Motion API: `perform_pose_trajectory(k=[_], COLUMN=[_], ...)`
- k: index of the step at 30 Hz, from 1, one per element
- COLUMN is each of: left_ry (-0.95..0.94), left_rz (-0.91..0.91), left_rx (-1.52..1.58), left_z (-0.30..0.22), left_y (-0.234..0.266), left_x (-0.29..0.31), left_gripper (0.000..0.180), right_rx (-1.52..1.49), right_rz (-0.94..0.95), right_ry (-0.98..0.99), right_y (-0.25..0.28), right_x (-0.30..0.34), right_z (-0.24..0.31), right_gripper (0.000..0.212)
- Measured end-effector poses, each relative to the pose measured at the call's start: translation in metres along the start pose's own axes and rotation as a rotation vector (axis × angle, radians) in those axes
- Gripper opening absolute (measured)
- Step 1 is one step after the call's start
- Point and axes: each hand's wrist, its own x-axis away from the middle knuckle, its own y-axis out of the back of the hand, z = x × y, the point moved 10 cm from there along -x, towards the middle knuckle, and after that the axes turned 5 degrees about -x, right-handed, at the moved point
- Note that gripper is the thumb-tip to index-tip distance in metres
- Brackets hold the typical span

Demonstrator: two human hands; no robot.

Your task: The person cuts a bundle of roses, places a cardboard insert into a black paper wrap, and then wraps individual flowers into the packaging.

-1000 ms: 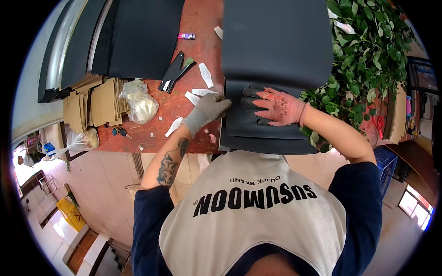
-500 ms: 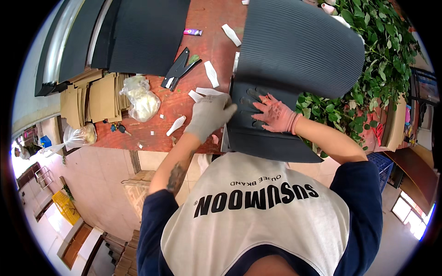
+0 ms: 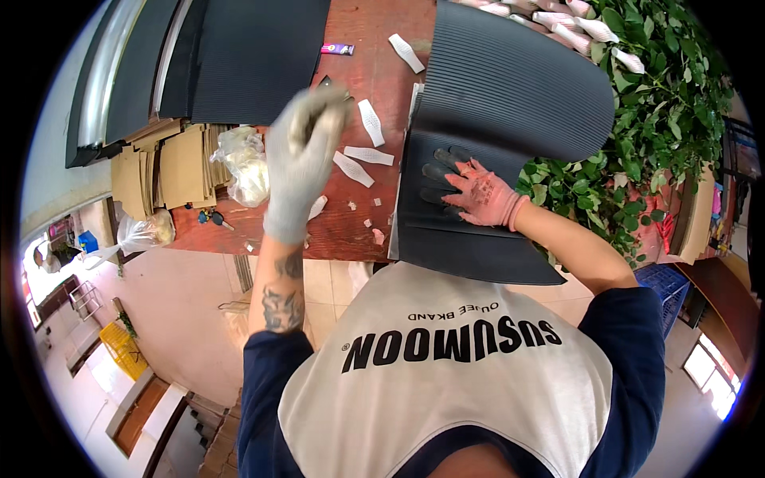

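My left hand [image 3: 307, 155], in a grey glove, is over the table's left part with its fingers curled round a black plier-type stapler [image 3: 326, 80]. Most of that tool is hidden by the glove; only dark tips show past the fingers. My right hand [image 3: 482, 193], in a pink glove with dark fingertips, lies flat with fingers spread on a black ribbed sheet [image 3: 510, 88]. The sheet's far part curves upward, while its near flap [image 3: 478, 253] lies close to my shirt. White mesh sleeves [image 3: 369, 123] are scattered between the hand and the sheet.
Green leafy stems [image 3: 669, 88] with mesh-wrapped flower heads [image 3: 574, 36] crowd the right side. More black ribbed sheets [image 3: 255, 64] stand at the far left, beside folded cardboard [image 3: 182, 169] and a clear plastic bag [image 3: 243, 171]. Small scraps [image 3: 378, 236] dot the red table [image 3: 343, 227].
My left hand has left the sheet's left edge and moved left and away from me, to the stapler. My right hand stays pressed on the sheet, whose raised part has shifted slightly left.
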Motion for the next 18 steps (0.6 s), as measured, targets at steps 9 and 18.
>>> perform_pose_trajectory(k=[9,18], left_ry=[0.022,0.131], left_rz=[0.058,0.049], left_rx=[-0.891,-1.345], left_z=[0.095,0.153], left_y=[0.02,0.021], left_x=[0.12,-0.027], left_gripper=[0.032,0.066], right_rx=[-0.035,0.067], right_rz=[0.101,0.114], right_ry=[-0.063,-0.062], right_y=[-0.017,-0.016], right_x=[0.002,0.002], right_z=[-0.007,-0.006], right_gripper=[0.049,0.048])
